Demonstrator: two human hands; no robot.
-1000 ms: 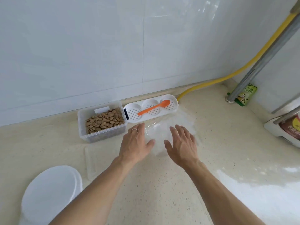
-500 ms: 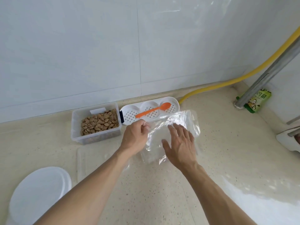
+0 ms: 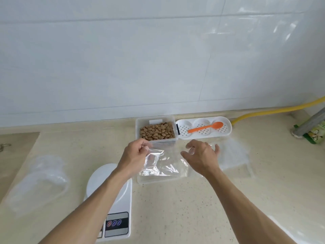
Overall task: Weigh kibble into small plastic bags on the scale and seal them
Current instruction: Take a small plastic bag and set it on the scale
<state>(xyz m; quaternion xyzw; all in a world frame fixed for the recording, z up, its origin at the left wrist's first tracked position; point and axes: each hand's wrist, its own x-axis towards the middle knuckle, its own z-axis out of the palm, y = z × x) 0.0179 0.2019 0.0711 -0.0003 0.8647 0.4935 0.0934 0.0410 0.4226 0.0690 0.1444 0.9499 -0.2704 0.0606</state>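
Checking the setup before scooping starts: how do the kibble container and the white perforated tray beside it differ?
The kibble container is clear-walled, deep and holds brown kibble; the white perforated tray is opaque, shallow and holds only an orange spoon. The container is boxy; the tray is long with three round, holed wells. Both sit side by side against the wall.

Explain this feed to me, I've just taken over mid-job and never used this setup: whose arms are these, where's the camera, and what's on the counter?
There is no robot here: these are a person's two bare arms, filmed by one wide-angle camera worn on the head, looking forward and down. The left hand pinches a clear plastic bag by its top edge; the right hand hovers open beside it, holding nothing. On the counter sit a white kitchen scale under the left forearm, a clear tub of kibble by the wall, and next to it a white perforated tray with an orange spoon on it. More clear bags lie behind the right hand.
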